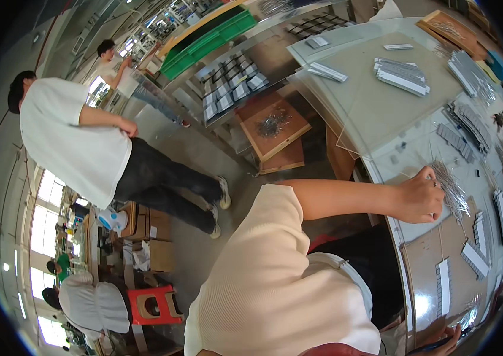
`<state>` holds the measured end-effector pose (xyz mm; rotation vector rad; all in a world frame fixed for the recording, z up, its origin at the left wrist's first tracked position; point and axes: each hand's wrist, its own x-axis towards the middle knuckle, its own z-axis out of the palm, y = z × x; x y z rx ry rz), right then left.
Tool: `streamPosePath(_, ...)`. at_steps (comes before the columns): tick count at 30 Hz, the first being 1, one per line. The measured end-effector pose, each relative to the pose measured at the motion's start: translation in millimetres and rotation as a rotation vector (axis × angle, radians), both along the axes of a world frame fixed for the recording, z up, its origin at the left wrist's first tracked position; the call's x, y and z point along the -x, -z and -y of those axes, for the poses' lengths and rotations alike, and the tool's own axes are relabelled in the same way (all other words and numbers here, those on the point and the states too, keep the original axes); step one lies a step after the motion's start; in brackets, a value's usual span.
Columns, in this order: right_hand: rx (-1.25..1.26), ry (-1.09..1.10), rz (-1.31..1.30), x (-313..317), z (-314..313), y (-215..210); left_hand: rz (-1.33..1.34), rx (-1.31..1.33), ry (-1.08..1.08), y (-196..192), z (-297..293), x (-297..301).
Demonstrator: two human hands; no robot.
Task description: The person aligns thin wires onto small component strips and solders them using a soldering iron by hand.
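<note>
The left hand (420,200) reaches over the near edge of the bench (391,127), its fingers curled in to make a closed-looking grip beside a loose pile of thin metal wires (454,193). The pile lies just right of the knuckles; whether the fingertips pinch a wire or only press together cannot be told, as the back of the hand hides them.

The right hand (452,342) shows only in part at the near right rim, with a dark slender object (432,345) along it; how firmly that grip closes is unclear.

Between the hands, on a brown board (420,255), lie a long pale strip (443,288) and, to its right, a shorter, broader strip (475,259). A stack of grey-white strips (401,77) lies farther off, well apart from both hands.
</note>
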<state>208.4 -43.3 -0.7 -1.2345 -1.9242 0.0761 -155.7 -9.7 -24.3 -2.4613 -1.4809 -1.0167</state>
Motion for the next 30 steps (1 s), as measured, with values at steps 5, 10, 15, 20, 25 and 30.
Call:
streamPosePath(5, -0.157, 0.054, 0.088, 2.2, -1.6, -0.1, -0.193, 0.023, -0.135, -8.2, -5.8, 14.4)
streamPosePath(10, -0.065, 0.074, 0.015, -0.2, 2.0, -0.8, -0.155, -0.221, -0.079, -17.4, 16.8, -41.9)
streamPosePath(15, 0.048, 0.066, -0.37, -5.6, -3.6, 16.0, -0.063, -0.122, 0.122, -2.3, 51.3, -106.9)
streamPosePath(20, -0.407, 0.092, -0.023, -10.0, -4.6, 9.5, -0.087, 0.011, 0.171, 3.6, 59.4, -110.8)
streamPosePath(25, 0.033, 0.179, -0.118, -45.6, 7.7, 50.6, -0.151, 0.039, 0.147, -7.3, 72.1, -93.2)
streamPosePath(30, 0.077, 0.249, -0.21, -33.6, 12.3, 57.9, -0.165, 0.033, 0.107, -1.5, 81.3, -83.2)
